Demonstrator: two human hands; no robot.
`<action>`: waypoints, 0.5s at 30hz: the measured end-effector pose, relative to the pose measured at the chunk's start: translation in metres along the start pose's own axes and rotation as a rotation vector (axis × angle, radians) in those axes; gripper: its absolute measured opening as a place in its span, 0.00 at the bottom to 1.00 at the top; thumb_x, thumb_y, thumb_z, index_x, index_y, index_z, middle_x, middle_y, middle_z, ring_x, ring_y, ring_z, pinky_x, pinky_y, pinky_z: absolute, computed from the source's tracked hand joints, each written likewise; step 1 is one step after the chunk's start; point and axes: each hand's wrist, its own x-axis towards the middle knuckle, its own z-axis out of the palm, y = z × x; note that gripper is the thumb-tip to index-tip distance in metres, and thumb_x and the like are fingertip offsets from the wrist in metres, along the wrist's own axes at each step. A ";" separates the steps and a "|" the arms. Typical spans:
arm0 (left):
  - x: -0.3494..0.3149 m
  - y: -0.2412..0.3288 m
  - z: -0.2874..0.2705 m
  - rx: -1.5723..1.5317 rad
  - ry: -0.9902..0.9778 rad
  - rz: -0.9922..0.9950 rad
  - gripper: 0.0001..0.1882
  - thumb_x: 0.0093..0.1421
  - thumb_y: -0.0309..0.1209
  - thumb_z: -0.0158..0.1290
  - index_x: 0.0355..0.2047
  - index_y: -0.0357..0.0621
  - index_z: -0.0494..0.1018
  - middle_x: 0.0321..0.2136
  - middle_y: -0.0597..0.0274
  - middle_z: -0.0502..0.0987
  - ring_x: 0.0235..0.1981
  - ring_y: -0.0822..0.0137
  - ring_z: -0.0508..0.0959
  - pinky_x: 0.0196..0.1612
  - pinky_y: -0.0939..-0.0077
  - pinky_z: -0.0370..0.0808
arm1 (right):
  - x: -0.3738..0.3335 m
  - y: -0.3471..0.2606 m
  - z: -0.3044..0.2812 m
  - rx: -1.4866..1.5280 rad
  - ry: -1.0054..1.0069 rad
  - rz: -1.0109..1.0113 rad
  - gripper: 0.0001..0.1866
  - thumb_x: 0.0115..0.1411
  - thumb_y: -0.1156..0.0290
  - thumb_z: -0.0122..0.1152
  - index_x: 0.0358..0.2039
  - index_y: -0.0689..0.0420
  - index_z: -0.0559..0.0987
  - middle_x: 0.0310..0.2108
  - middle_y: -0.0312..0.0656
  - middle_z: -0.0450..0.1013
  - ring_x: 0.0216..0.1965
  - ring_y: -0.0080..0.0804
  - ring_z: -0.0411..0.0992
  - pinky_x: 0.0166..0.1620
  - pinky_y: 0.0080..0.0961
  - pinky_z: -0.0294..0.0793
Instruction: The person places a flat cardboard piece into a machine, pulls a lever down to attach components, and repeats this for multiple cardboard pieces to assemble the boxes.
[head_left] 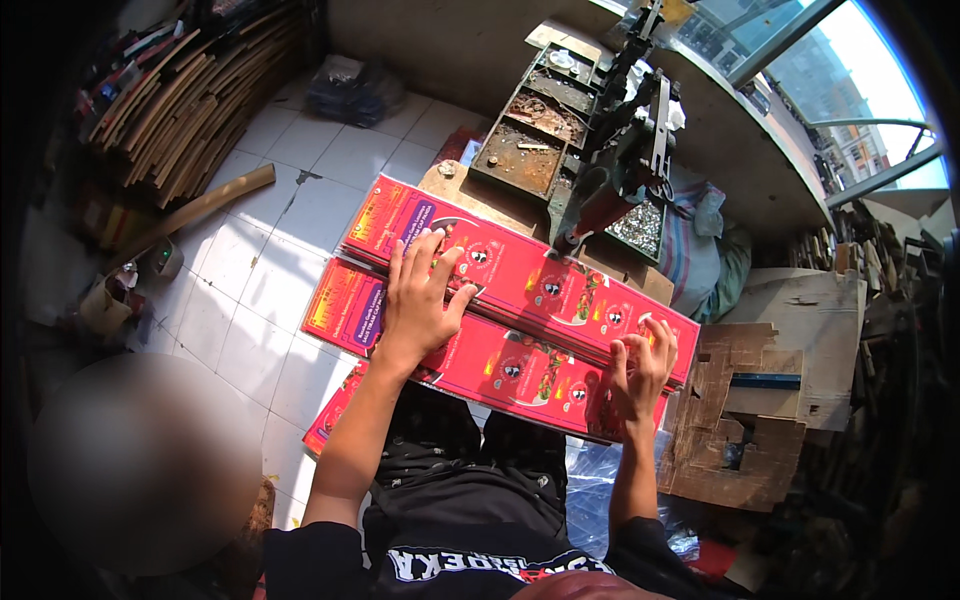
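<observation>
So past the hands there's a grimy divided tray (513,165) with rusty scraps in it, plus small silvery bits (642,222) in another tray nearby. The farther red cardboard stack (530,262) and nearer red cardboard stack (512,372) run lengthwise from left of the left hand (423,295) toward the right hand (645,365), left ends farther out, lettering on the purple-and-yellow panels there. Left's fanned out flat on top, right's fingers bend over the right end, can't tell if it's gripping

Two hands (425,300), two red panel stacks (525,268) (plus one red piece (334,412), partly hidden), one dark machine (622,190)
</observation>
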 end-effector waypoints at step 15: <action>0.003 0.003 -0.001 -0.001 -0.004 -0.007 0.27 0.56 0.37 0.62 0.55 0.47 0.70 0.62 0.50 0.66 0.66 0.47 0.64 0.70 0.41 0.50 | 0.017 0.005 -0.018 0.158 0.396 0.059 0.20 0.70 0.58 0.52 0.30 0.62 0.78 0.47 0.52 0.74 0.52 0.50 0.71 0.56 0.44 0.69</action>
